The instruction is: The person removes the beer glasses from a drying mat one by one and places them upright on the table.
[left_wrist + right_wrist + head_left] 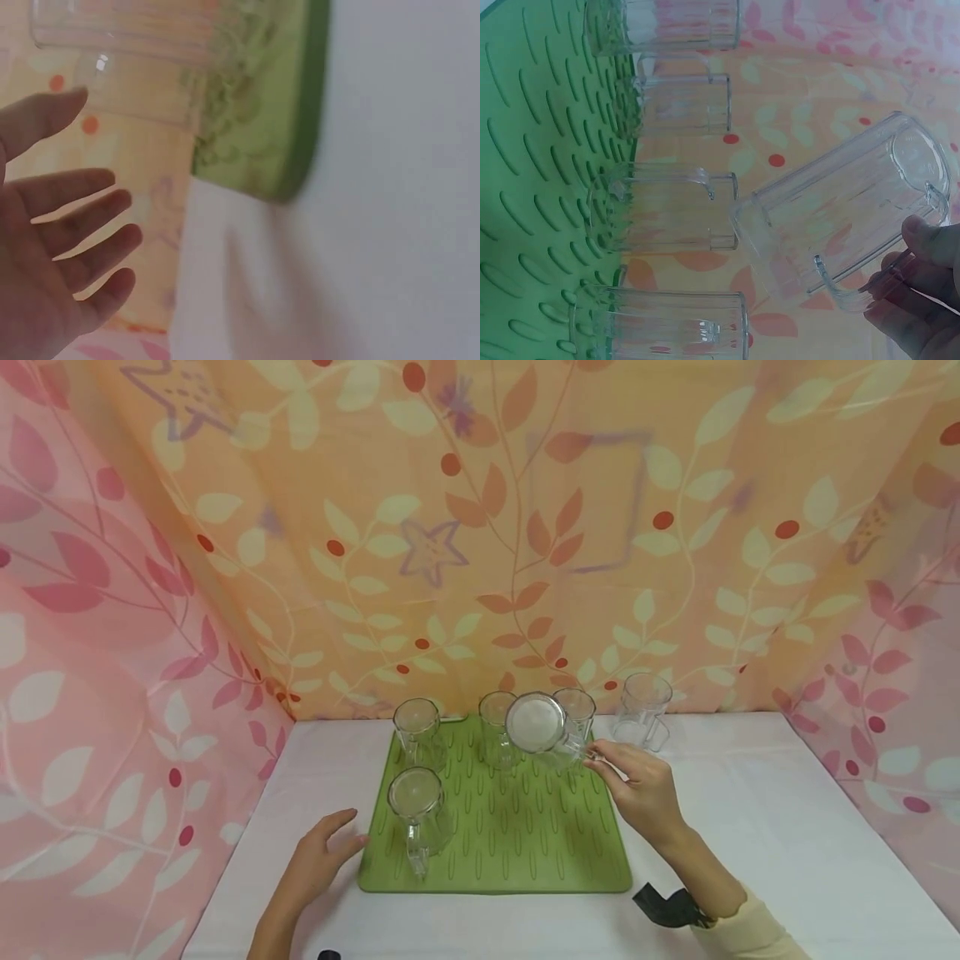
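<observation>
My right hand (pixel 637 789) pinches the handle of a clear glass mug (pixel 536 725), which is tilted in the air above the back of a green ribbed mat (pixel 517 852). In the right wrist view this mug (pixel 840 210) slants, with the fingers (pixel 907 322) and thumb at its handle. My left hand (pixel 318 860) is empty, its fingers spread just off the mat's left edge. Nearest to it stands a glass mug (pixel 417 802) on the mat, handle toward the front. In the left wrist view the open palm (pixel 67 232) is beside a blurred mug (pixel 127 45).
Along the mat's back stand a left mug (pixel 417 722), a middle mug (pixel 495 731) and a right mug (pixel 577 706), partly behind the held one. Off the mat, another mug (pixel 642 710) stands on the white table (pixel 720 827). Patterned cloth (pixel 517 527) encloses the back and sides.
</observation>
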Demonstrator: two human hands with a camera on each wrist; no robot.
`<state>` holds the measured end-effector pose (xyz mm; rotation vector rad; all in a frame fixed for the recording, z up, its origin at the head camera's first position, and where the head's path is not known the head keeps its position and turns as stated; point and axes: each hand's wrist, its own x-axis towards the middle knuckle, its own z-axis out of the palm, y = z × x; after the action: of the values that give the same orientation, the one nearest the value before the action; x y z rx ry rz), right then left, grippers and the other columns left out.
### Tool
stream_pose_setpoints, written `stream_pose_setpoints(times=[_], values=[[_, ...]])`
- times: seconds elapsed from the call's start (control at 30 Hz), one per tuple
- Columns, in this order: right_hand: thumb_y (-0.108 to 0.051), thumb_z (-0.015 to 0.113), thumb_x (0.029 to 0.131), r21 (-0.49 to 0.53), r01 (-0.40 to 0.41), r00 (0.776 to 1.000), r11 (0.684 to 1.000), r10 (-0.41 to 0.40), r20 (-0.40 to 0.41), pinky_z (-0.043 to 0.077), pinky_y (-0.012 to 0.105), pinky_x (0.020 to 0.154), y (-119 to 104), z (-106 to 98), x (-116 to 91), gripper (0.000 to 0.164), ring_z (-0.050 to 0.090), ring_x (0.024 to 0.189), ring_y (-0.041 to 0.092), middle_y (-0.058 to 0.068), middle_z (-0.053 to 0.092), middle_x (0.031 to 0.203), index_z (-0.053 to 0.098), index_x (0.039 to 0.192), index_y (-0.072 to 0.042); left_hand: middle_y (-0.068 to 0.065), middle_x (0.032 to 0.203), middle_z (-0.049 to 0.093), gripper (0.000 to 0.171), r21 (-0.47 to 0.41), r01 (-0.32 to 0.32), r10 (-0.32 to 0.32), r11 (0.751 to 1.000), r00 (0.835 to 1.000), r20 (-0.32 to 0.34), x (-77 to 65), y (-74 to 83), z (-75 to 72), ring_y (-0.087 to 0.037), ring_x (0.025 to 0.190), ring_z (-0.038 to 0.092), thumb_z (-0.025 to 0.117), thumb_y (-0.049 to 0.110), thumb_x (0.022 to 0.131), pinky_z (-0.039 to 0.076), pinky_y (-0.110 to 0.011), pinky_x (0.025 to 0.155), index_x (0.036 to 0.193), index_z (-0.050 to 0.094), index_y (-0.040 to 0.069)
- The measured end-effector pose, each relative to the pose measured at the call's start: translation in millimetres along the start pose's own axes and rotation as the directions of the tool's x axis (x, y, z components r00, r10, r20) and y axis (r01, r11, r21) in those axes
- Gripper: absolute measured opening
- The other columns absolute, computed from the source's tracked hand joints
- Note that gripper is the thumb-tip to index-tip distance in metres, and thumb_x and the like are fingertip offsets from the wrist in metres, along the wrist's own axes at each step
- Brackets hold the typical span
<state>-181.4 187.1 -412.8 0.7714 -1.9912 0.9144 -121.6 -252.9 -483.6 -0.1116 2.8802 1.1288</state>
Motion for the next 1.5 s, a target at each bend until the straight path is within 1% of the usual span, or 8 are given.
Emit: stream_pose_setpoints(times=[0.1, 0.3, 0.5, 0.53, 0.73, 0.87, 1.07, 1.5], values=[[-0.017, 0.074, 0.085, -0.009, 0.034, 0.999, 0.999, -0.034, -0.013, 0.051, 0.007, 0.077, 0.7, 1.2, 0.4, 0.019, 0.070, 0.074, 0.024, 0.011, 0.075, 0.082, 0.074, 0.092, 0.000, -0.023, 0.142, 0.051, 0.054, -0.010, -0.038, 0.037, 0.999, 0.995, -0.088, 2.2, 8.2, -4.5, -0.044, 0.136, 0.042, 0.063, 0.031, 0.094, 0.036, -0.061, 0.110, 0.137, 0.053, 0.001], [-0.008, 0.078, 0.078, -0.045, 0.066, 0.998, 0.997, -0.066, 0.004, 0.053, 0.013, 0.080, 0.1, 2.6, 1.7, 0.016, 0.071, 0.076, 0.024, 0.009, 0.075, 0.083, 0.074, 0.093, -0.003, -0.021, 0.138, 0.055, 0.046, -0.070, -0.116, 0.100, 0.991, 0.976, -0.193, 10.5, 26.8, -10.9, -0.040, 0.132, 0.048, 0.064, 0.027, 0.094, 0.040, -0.059, 0.108, 0.133, 0.057, 0.002], [-0.037, 0.054, 0.098, -0.095, 0.122, 0.992, 0.988, -0.120, 0.022, 0.056, 0.022, 0.074, 0.7, 0.8, 2.6, 0.041, 0.071, 0.076, 0.024, 0.009, 0.075, 0.084, 0.074, 0.092, -0.002, -0.014, 0.138, 0.058, 0.046, -0.248, -0.109, 0.069, 0.962, 0.984, -0.165, 15.0, 50.9, -14.7, -0.029, 0.131, 0.051, 0.063, 0.029, 0.095, 0.041, -0.048, 0.111, 0.133, 0.058, 0.004], [-0.039, 0.052, 0.099, -0.100, 0.138, 0.990, 0.985, -0.136, 0.017, 0.057, 0.022, 0.074, 0.9, 0.4, 3.4, 0.044, 0.071, 0.076, 0.024, 0.009, 0.075, 0.084, 0.074, 0.092, -0.001, -0.013, 0.138, 0.058, 0.046, -0.276, -0.099, 0.057, 0.956, 0.986, -0.155, 15.2, 55.4, -16.0, -0.028, 0.131, 0.051, 0.063, 0.031, 0.095, 0.043, -0.040, 0.111, 0.133, 0.058, 0.006], [-0.031, 0.055, 0.099, -0.085, 0.229, 0.972, 0.970, -0.232, -0.025, 0.058, 0.023, 0.072, 0.5, 0.2, 9.3, 0.040, 0.071, 0.074, 0.023, 0.010, 0.075, 0.084, 0.075, 0.091, 0.002, -0.012, 0.135, 0.059, 0.045, -0.361, -0.109, 0.057, 0.926, 0.987, -0.150, 17.4, 80.0, -23.0, -0.024, 0.128, 0.054, 0.063, 0.031, 0.095, 0.042, -0.008, 0.101, 0.135, 0.057, 0.009], [-0.028, 0.057, 0.099, -0.068, 0.279, 0.958, 0.958, -0.283, -0.045, 0.057, 0.023, 0.075, 2.0, 2.2, 9.0, 0.037, 0.070, 0.075, 0.024, 0.010, 0.075, 0.084, 0.075, 0.090, 0.003, -0.015, 0.132, 0.060, 0.041, -0.414, -0.153, 0.088, 0.897, 0.981, -0.171, 20.2, 93.3, -23.2, -0.011, 0.117, 0.058, 0.065, 0.018, 0.094, 0.042, -0.001, 0.092, 0.132, 0.058, 0.005], [-0.025, 0.057, 0.099, -0.081, 0.340, 0.937, 0.937, -0.345, -0.048, 0.058, 0.029, 0.075, 3.9, 5.9, 7.1, 0.034, 0.071, 0.077, 0.024, 0.010, 0.075, 0.085, 0.076, 0.090, 0.003, -0.020, 0.131, 0.060, 0.038, -0.462, -0.217, 0.150, 0.860, 0.973, -0.178, 25.0, 108.6, -20.3, 0.008, 0.104, 0.058, 0.064, 0.012, 0.094, 0.047, -0.006, 0.090, 0.130, 0.059, 0.000], [-0.020, 0.058, 0.098, -0.089, 0.429, 0.899, 0.899, -0.435, -0.057, 0.059, 0.027, 0.082, 4.2, 8.7, 4.0, 0.031, 0.071, 0.080, 0.028, 0.013, 0.075, 0.086, 0.076, 0.087, 0.003, -0.015, 0.127, 0.065, 0.039, -0.495, -0.222, 0.234, 0.840, 0.971, -0.037, 43.2, 142.1, -9.3, -0.006, 0.107, 0.063, 0.062, 0.022, 0.096, 0.051, -0.018, 0.092, 0.130, 0.061, 0.004]])
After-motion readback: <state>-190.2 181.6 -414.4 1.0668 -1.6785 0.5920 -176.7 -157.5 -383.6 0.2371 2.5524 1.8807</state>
